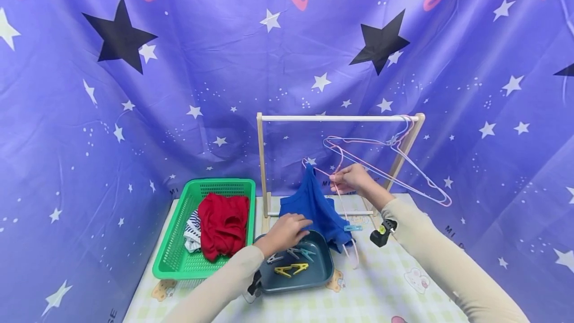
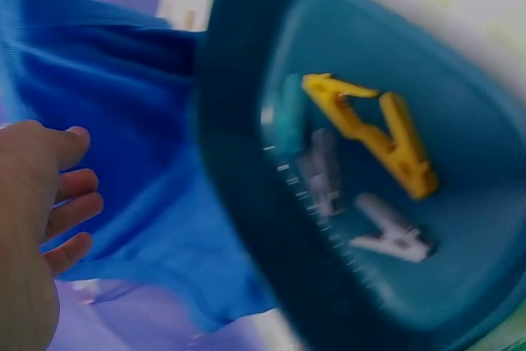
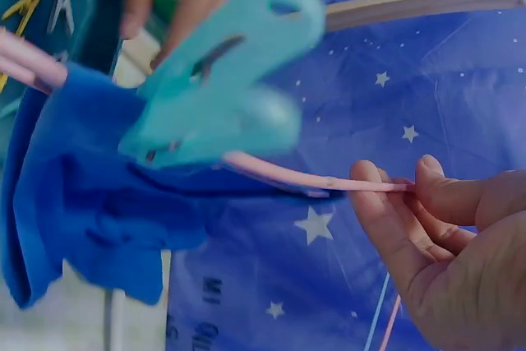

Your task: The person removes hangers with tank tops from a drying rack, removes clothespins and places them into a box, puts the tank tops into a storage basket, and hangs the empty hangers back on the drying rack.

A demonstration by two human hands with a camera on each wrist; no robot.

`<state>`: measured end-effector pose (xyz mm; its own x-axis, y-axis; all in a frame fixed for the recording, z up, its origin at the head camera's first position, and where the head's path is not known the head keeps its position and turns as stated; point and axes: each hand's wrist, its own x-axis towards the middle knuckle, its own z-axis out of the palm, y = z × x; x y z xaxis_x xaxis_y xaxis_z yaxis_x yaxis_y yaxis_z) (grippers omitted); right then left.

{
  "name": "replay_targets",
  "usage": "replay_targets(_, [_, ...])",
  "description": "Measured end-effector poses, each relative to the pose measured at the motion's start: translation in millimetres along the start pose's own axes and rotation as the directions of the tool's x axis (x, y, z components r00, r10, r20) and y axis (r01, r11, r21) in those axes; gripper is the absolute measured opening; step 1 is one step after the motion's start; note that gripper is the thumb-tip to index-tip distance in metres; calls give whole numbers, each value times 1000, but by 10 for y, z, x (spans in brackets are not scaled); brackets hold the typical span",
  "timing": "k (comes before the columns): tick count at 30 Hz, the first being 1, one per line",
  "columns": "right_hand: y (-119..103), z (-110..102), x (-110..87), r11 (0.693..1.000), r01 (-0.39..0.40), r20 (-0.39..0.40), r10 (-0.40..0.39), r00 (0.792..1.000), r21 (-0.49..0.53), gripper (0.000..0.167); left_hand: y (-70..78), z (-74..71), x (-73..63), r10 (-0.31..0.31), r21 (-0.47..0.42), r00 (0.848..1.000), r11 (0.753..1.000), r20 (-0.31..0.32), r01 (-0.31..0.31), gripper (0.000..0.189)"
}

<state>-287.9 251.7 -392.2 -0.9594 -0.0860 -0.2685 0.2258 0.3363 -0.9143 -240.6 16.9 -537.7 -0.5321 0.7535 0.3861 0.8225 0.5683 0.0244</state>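
Observation:
My right hand (image 1: 352,178) pinches a pink clothes hanger (image 3: 283,174) between thumb and fingers, in front of the rack. A blue garment (image 1: 307,203) hangs on that hanger. A teal clothespin (image 3: 218,88) is clipped near one end, over the cloth and hanger, in the right wrist view. My left hand (image 1: 286,232) hovers beside the garment, above the far edge of a dark teal basin (image 1: 298,288). Its fingers are loosely bent around nothing in the left wrist view. Inside the basin lie yellow clothespins (image 2: 403,150), grey-white clothespins (image 2: 394,232) and a teal one (image 1: 307,254).
A green basket (image 1: 161,258) at the left holds a red garment (image 1: 221,226) and a striped cloth (image 1: 193,231). Behind the hands stands a rack with a white bar (image 1: 336,118); pink and blue hangers (image 1: 421,173) hang at its right end. A starred purple curtain (image 1: 251,74) surrounds the table.

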Motion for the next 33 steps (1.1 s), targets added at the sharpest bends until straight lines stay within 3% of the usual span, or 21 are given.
replay_targets(6, [35, 125, 28, 995, -10, 13, 8, 1000, 97, 30, -40, -377, -1, 59, -44, 983, 997, -174, -68, 30])
replay_targets(14, [5, 313, 82, 984, -3, 17, 0, 1000, 175, 28, 67, -746, 66, 188, -59, 945, 976, -268, -211, 39])
replay_targets(18, [-33, 404, 104, 986, -3, 8, 2, 1000, 166, 27, 128, -824, 102, 262, -31, 921, 959, -290, -283, 39])
replay_targets(22, [-55, 459, 112, 984, 19, 4, -20, 1000, 177, 28, 195, -857, 145, 330, 51, 898, 943, -291, -330, 38])
replay_targets(26, [-70, 501, 119, 984, 49, -12, -47, 999, 172, 27, 232, -867, 175, 368, 105, 892, 930, -264, -353, 35])
replay_targets(33, [-77, 552, 99, 989, 64, -35, -60, 998, 134, 23, 296, -876, 213, 393, 87, 895, 919, -209, -384, 34])
